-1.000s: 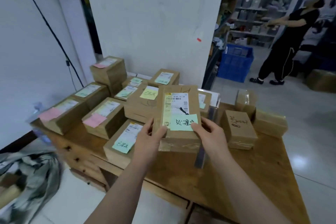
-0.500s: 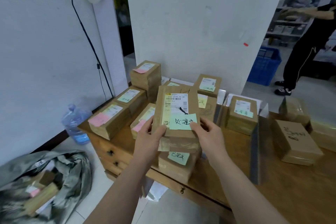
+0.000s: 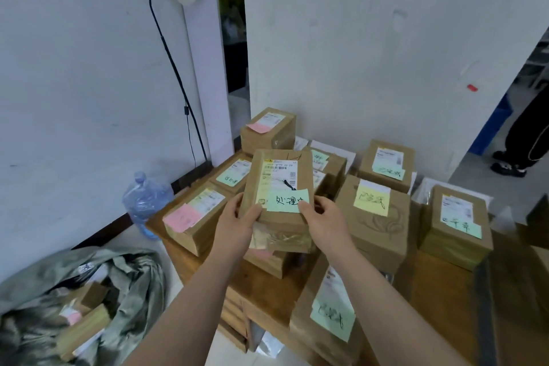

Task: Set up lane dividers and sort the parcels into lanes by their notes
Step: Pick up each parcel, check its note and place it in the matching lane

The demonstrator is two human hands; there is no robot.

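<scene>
- Parcel (image 3: 277,187), green note (image 3: 286,200): gripped by my left hand (image 3: 237,224) and right hand (image 3: 325,221), fingers clenched on both sides.
- Position: raised above the tabletop (image 3: 264,291).

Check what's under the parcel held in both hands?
Under the held parcel, gripped by the left hand and right hand, sits another brown parcel on the wooden table. Only its near edge and a pink note corner show; the rest is covered.

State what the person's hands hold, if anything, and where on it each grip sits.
Both hands hold one brown parcel with a green note: the left hand at its lower left edge, the right hand at its lower right edge.
</scene>
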